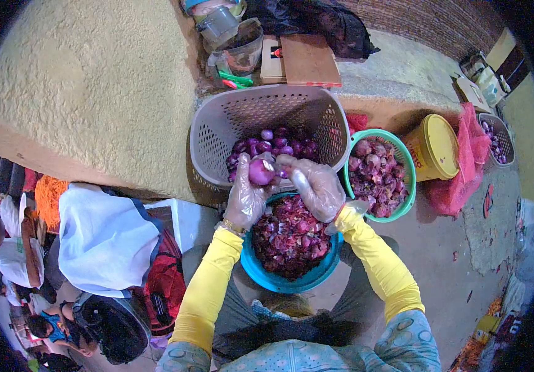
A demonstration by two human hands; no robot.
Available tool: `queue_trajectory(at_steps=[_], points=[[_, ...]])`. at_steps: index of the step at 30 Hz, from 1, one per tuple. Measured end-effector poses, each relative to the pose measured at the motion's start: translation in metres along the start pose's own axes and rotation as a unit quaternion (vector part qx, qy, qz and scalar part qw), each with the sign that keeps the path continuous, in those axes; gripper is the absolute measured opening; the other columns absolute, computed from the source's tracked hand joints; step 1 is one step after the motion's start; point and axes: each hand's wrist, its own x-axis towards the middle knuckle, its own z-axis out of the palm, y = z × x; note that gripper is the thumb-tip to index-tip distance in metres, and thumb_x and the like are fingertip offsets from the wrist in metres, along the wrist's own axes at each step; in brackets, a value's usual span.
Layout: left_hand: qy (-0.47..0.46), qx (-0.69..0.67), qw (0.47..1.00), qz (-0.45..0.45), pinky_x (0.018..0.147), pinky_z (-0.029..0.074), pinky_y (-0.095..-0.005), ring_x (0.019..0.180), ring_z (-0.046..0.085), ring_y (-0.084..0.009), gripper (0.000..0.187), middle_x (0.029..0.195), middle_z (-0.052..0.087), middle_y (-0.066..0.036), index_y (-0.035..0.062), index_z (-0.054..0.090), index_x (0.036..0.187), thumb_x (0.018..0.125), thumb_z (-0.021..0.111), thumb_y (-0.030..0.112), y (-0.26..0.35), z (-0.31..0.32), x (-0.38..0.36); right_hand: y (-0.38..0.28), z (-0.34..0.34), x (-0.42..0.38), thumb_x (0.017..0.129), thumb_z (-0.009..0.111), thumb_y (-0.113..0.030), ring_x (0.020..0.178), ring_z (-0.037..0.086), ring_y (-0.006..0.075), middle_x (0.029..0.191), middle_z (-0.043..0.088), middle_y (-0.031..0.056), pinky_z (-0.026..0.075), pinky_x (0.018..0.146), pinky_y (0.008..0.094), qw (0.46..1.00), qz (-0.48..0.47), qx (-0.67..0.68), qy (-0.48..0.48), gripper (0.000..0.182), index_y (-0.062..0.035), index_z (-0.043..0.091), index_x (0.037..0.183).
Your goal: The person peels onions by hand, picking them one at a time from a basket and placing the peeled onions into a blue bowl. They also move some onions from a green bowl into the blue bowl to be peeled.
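A peeled purple onion (pixel 261 172) is in my gloved left hand (pixel 246 197), above the near rim of a grey perforated basket (pixel 205 133) with purple onions (pixel 285 144) in it. My gloved right hand (pixel 314 189) is just right of that onion, fingers bent together; what they hold, if anything, I cannot make out. Beneath both hands stands a blue basin (pixel 298 285) of onions and loose skins (pixel 288 242). To the right, a green basket (pixel 411 186) holds reddish unpeeled onions (pixel 375 173).
A yellow-lidded bucket (pixel 442 146) and a pink mesh sack (pixel 462 164) stand at the right, near a small grey crate (pixel 507 158) of onions. Behind the large basket are a brown board (pixel 310 59) and plastic containers (pixel 245 53). Another person (pixel 62 328) is at lower left.
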Motion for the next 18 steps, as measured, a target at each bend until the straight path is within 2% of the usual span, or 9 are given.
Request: queue_trajectory(at_steps=[1,2,3,4,6,7,10,13,18], points=[[-0.010,-0.032,0.999,-0.008,0.095,0.053,-0.0404,0.107,0.063,-0.0229,0.061,0.122,0.065,-0.010,0.0066,0.056,0.134,0.105,0.043,0.059,-0.001,-0.001,-0.002,-0.006,-0.003,0.001,0.106,0.048,-0.027,0.095,0.068,0.0427,0.107,0.069,0.0243,0.052,0.084,0.0489,1.000,0.000,0.000,0.000,0.037,-0.0047,0.061,0.133],[-0.021,-0.065,0.998,-0.015,0.103,0.052,-0.0440,0.118,0.062,-0.0255,0.061,0.132,0.063,-0.011,0.0063,0.056,0.137,0.106,0.042,0.057,-0.002,-0.002,-0.003,-0.014,-0.008,0.002,0.105,0.051,-0.024,0.103,0.068,0.0405,0.115,0.068,0.0243,0.052,0.090,0.0454,0.998,0.046,0.000,-0.050,0.039,-0.0020,0.058,0.136],[-0.020,-0.064,0.998,-0.016,0.103,0.052,-0.0440,0.118,0.062,-0.0255,0.061,0.132,0.063,-0.011,0.0063,0.056,0.137,0.106,0.042,0.057,0.000,0.001,-0.005,-0.020,-0.011,0.003,0.105,0.054,-0.022,0.111,0.068,0.0383,0.124,0.067,0.0242,0.052,0.096,0.0420,0.991,0.092,0.000,-0.099,0.042,0.0006,0.056,0.140],[-0.011,-0.046,0.999,-0.013,0.104,0.051,-0.0445,0.119,0.061,-0.0251,0.061,0.132,0.063,-0.011,0.0066,0.055,0.137,0.106,0.042,0.058,0.002,0.005,-0.007,-0.019,-0.006,0.002,0.105,0.054,-0.022,0.111,0.068,0.0383,0.124,0.067,0.0242,0.052,0.096,0.0420,0.991,0.092,0.000,-0.099,0.042,0.0006,0.056,0.140],[-0.001,-0.029,1.000,-0.011,0.105,0.050,-0.0449,0.120,0.061,-0.0248,0.062,0.131,0.063,-0.010,0.0068,0.055,0.138,0.106,0.042,0.058,0.002,0.004,-0.007,-0.016,0.003,-0.002,0.104,0.054,-0.028,0.111,0.066,0.0404,0.123,0.068,0.0220,0.053,0.095,0.0453,0.997,0.045,0.020,-0.057,0.043,-0.0074,0.055,0.143],[0.007,-0.026,1.000,-0.011,0.105,0.050,-0.0443,0.120,0.061,-0.0242,0.061,0.131,0.063,-0.010,0.0071,0.055,0.139,0.106,0.043,0.057,0.000,0.000,-0.005,-0.022,-0.001,0.000,0.103,0.057,-0.026,0.121,0.063,0.0395,0.136,0.062,0.0208,0.051,0.101,0.0441,0.995,0.049,0.034,-0.082,0.047,-0.0076,0.052,0.146],[0.017,-0.032,0.999,-0.004,0.106,0.049,-0.0427,0.119,0.061,-0.0232,0.060,0.131,0.064,-0.009,0.0075,0.055,0.139,0.106,0.044,0.056,-0.002,-0.003,-0.002,-0.016,0.008,-0.001,0.103,0.057,-0.025,0.131,0.057,0.0371,0.147,0.055,0.0194,0.048,0.107,0.0421,0.996,0.019,0.040,-0.074,0.049,-0.0079,0.049,0.149],[0.011,-0.051,0.999,-0.005,0.107,0.049,-0.0413,0.118,0.062,-0.0228,0.059,0.130,0.064,-0.010,0.0072,0.056,0.138,0.106,0.046,0.055,-0.003,-0.001,-0.004,-0.012,0.012,-0.003,0.103,0.057,-0.024,0.135,0.054,0.0359,0.154,0.048,0.0182,0.046,0.111,0.0412,0.995,0.036,0.045,-0.087,0.051,-0.0078,0.047,0.150],[0.000,-0.048,0.999,-0.002,0.107,0.049,-0.0411,0.117,0.062,-0.0225,0.059,0.129,0.065,-0.010,0.0064,0.056,0.138,0.106,0.046,0.055,-0.005,0.000,-0.004,-0.003,0.017,-0.007,0.103,0.056,-0.024,0.135,0.053,0.0372,0.153,0.049,0.0197,0.044,0.112,0.0405,0.994,0.037,0.044,-0.091,0.053,-0.0068,0.044,0.152]])
